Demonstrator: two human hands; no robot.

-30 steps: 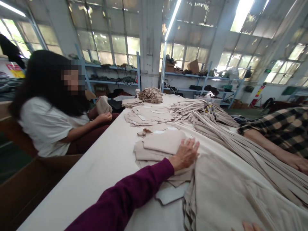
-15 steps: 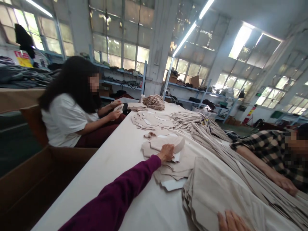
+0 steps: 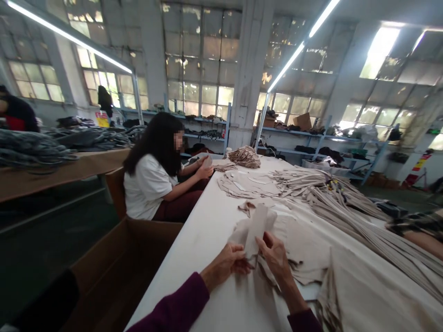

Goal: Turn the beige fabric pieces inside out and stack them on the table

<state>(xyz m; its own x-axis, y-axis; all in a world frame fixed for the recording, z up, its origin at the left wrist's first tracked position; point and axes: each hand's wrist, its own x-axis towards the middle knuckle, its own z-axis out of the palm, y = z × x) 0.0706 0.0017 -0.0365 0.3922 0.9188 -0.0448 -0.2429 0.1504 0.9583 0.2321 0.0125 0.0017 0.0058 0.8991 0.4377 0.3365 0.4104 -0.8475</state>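
Note:
Between my two hands, above the table, is a folded beige fabric piece held up on end. My left hand grips its lower left side, fingers curled. On its right edge, my right hand pinches it between thumb and fingers. Loose beige cut pieces lie spread on the table just behind and to the right of my hands. Nearer to me on the right, a thick stack of beige fabric panels rests at the table's edge of view.
The white table carries more beige piles and long strips. A cardboard box stands at left. One co-worker sits on the left handling fabric; another's sleeve shows at right. Shelves line the wall.
My left hand has lifted a fabric piece from the pile and drawn it nearer. My right hand has left the stack and now holds that piece too. The view has turned left.

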